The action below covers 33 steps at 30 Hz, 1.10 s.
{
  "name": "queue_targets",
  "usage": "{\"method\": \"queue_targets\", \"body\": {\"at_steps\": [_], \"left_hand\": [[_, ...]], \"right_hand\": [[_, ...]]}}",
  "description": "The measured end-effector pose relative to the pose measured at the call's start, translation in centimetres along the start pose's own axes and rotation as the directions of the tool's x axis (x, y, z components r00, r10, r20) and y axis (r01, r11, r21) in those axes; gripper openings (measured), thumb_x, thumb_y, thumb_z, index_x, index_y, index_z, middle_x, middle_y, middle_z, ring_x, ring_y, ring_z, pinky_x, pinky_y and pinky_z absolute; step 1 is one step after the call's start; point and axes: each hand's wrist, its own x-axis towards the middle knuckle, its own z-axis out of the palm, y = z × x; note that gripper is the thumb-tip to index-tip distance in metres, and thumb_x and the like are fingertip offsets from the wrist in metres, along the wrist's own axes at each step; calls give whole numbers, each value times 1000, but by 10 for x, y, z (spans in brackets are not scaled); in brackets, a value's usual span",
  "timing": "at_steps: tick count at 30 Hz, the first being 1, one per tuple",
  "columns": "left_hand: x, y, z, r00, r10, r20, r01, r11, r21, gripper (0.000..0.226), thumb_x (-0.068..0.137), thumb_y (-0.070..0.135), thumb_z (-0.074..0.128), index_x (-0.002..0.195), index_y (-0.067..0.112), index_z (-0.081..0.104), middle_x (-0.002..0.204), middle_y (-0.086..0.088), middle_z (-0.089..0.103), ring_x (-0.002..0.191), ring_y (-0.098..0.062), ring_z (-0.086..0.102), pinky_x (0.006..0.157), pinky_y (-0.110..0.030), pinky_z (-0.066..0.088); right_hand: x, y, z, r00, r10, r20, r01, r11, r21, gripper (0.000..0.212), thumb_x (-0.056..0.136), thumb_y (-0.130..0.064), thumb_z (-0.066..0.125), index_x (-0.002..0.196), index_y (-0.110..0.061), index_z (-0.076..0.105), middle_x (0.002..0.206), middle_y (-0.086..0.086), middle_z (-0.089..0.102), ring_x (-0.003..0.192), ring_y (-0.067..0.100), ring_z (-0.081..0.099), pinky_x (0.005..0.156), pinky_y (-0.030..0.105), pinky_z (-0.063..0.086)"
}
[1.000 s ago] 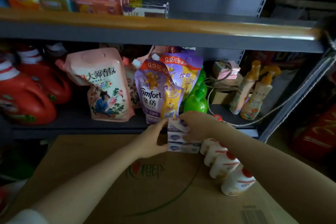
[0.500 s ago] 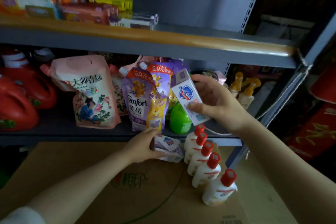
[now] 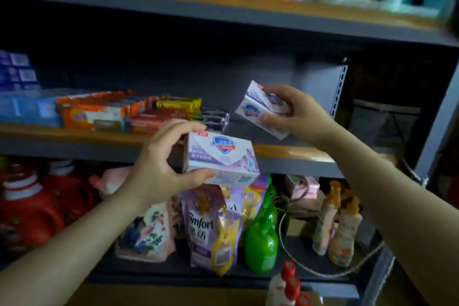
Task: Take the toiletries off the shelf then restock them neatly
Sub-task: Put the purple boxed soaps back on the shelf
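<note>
Left hand (image 3: 159, 169) grasps a white-and-lilac cardboard soap box (image 3: 221, 159) before the grey metal shelf (image 3: 285, 154); right hand (image 3: 298, 114) grasps another soap box (image 3: 260, 109). Judged light, rigid, crushable; hold across long edges.

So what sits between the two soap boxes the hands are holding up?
In the head view nothing fills the gap between the left hand's soap box and the right hand's soap box; only the bare shelf board and the shelf's grey back panel show behind.

Two soap boxes (image 3: 222, 156) (image 3: 263, 109) — white and lilac, blue shield logo; a green spray bottle (image 3: 262, 246) near right; red jugs (image 3: 29, 211) far left — white caps.
</note>
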Motion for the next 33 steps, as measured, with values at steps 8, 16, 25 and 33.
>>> {"method": "queue_targets", "body": {"at_steps": [8,16,25,33], "left_hand": [[41,-20,-3,998,-44,-39,46,999,27,56,63,50,65,113,27,53,113,15,52,105,6,48,86,-6,36],[82,-42,19,995,-88,-53,89,996,10,63,62,55,60,114,19,56,104,11,54,97,3,52,77,-1,37],[99,-48,49,946,-287,148,218,906,363,86,83,47,60,149,27,8,152,5,27,135,-16,33,104,-29,34],[54,-64,56,944,64,325,-264,735,624,45,86,40,35,104,18,70,100,2,70,89,-16,68,64,-27,55]], "right_hand": [[47,27,20,973,109,202,-60,970,-237,56,76,-26,74,128,-20,52,118,-2,59,107,19,57,97,37,45],[39,26,27,939,191,286,-284,899,333,48,84,-61,43,102,-22,65,111,-1,67,104,12,61,90,27,45],[48,30,5,984,156,88,-163,984,76,67,76,-23,74,135,-24,42,116,-1,57,93,13,62,82,23,53],[58,67,24,927,364,84,-316,884,-345,73,82,-36,68,142,-12,34,141,8,45,125,27,45,101,31,36]]}}
